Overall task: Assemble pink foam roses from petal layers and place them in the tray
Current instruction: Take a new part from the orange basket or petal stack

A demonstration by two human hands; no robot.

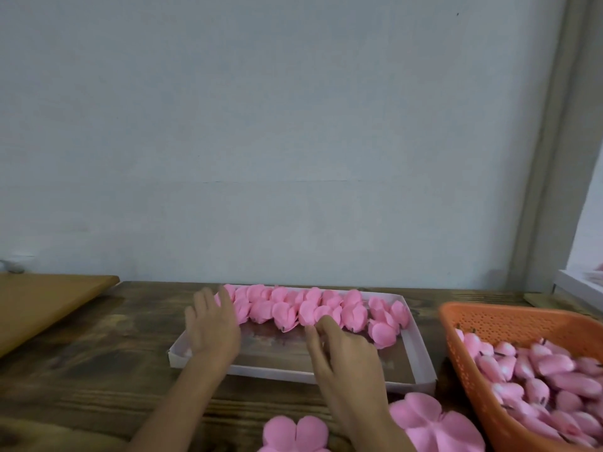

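Placement of a rose is judged to be the step in hand. Both hands are held over the tray, whose far part is filled with crowded rows of roses just beyond the fingertips. The left hand is spread flat with straight fingers at the left end of the rows and holds nothing; whether it touches the end rose or hovers above it cannot be told. The right hand is loosely bent, with its fingertips at a rose in the near row; whether that rose is pinched or merely nudged cannot be told.

For the step to be done well, the rose should be set snug against its neighbours so that no gap is left. Foam petals are likely to be crushed by pressure, so only light touches low on the flower are advised. The left end can be steadied by the flat left hand while the row is closed up from the right. Tray floor is seen beneath both palms, where a further row can be begun. Petal layers lie on the table by the right wrist, and a basket of buds stands to the right of the right hand.
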